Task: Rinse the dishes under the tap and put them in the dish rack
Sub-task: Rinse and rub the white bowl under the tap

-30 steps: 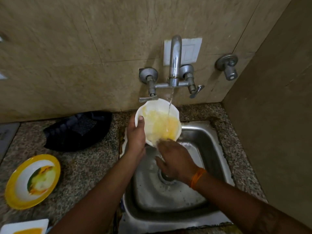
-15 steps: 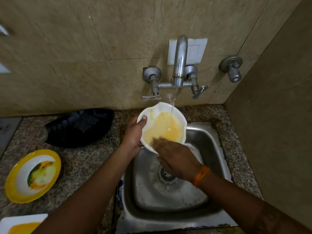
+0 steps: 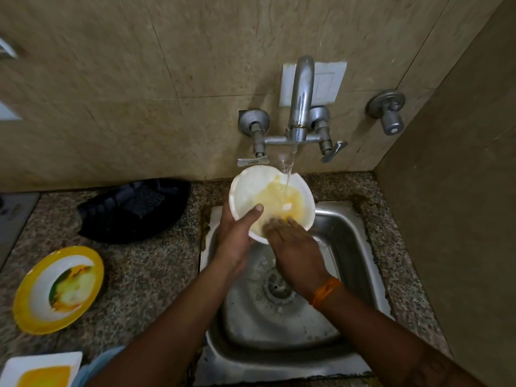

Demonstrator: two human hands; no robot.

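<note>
— What is in the dishes?

— The white bowl [image 3: 272,203] I hold carries a yellow film over its inside, and water from the tap [image 3: 300,99] falls into it. The yellow-rimmed plate [image 3: 58,289] at the left of the frame bears a yellow and green smear. The white square dish [image 3: 42,368] at the lower left corner has yellow residue in it. The black tray [image 3: 134,209] at centre left has a dark scrub pad lying in it.

— Where is the bowl against your hands?

— Just above the steel sink [image 3: 354,247], at the frame's centre, tilted toward me. My left hand [image 3: 234,241] grips its left rim, thumb inside, fingers curled behind. My right hand [image 3: 296,252] lies flat and spread, holding nothing, fingertips pressed on the bowl's lower inside.

— And the surfaces?

— The bowl is round, smooth, with a wavy rim. The sink is brushed metal, wet, with a round drain at the bottom. The table [image 3: 150,277] is speckled granite; the wall is beige tile. An orange thread band [image 3: 325,291] wraps my right wrist.
</note>
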